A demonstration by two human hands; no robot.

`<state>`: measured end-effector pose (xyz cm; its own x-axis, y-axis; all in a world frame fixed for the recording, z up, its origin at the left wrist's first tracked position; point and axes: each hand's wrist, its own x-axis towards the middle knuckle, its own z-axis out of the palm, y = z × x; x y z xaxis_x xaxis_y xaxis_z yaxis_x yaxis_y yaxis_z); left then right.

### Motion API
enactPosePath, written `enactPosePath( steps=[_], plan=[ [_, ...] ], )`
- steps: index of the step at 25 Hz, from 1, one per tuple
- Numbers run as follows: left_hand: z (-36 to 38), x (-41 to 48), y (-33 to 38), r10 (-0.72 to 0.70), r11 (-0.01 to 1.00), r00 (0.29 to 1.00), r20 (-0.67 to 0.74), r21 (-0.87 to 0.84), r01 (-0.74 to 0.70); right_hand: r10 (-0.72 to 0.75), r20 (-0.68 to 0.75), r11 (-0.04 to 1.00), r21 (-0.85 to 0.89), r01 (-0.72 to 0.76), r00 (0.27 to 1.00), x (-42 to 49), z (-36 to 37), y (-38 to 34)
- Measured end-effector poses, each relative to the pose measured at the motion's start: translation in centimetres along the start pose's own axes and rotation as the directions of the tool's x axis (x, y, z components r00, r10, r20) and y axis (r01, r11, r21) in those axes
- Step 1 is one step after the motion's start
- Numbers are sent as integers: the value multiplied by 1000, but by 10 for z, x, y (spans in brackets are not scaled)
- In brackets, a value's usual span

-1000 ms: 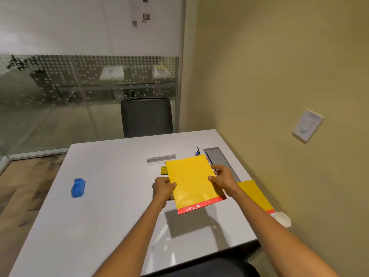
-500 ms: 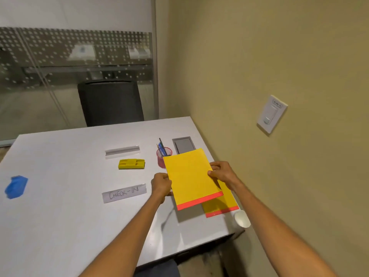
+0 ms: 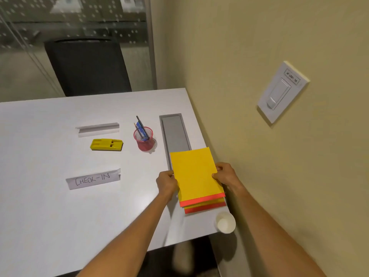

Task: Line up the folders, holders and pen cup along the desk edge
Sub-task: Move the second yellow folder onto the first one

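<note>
Both hands hold a yellow folder [image 3: 194, 172] with a red-orange bottom strip: my left hand [image 3: 166, 183] pinches its left edge, my right hand [image 3: 224, 175] its right edge. It lies almost squarely over a second yellow folder [image 3: 205, 206], whose red-edged lower end shows beneath, by the desk's right edge. A red mesh pen cup [image 3: 144, 138] with pens stands left of a grey desk slot. A yellow holder [image 3: 106, 144], a clear sign holder [image 3: 97, 129] and a "CHECK-IN" paper sign [image 3: 93, 179] lie further left.
The white desk [image 3: 50, 216] ends at the yellow wall on the right. A grey recessed slot [image 3: 175, 132] runs along that edge. A white paper cup [image 3: 225, 222] sits at the near right corner. A black chair [image 3: 85, 66] stands behind the desk. A light switch [image 3: 281, 90] is on the wall.
The held folder has moved right and down, from above the desk's middle to over the second folder at the right edge. The view has swung right and down.
</note>
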<state>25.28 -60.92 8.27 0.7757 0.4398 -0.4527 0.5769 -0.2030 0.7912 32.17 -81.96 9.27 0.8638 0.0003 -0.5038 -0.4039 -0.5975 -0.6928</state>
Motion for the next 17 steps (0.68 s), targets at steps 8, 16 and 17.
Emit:
enactPosePath(
  steps=[8,16,17],
  plan=[
    [39,8,-18,81,986,997,11,143,-82,-62,-117,978,-203,37,991,27,18,42],
    [54,16,-31,18,988,1000,-12,153,-16,-65,-91,960,-276,37,994,40,25,55],
    [54,18,-32,20,986,1000,-7,165,-19,-58,-91,960,-277,31,994,40,26,56]
  ],
)
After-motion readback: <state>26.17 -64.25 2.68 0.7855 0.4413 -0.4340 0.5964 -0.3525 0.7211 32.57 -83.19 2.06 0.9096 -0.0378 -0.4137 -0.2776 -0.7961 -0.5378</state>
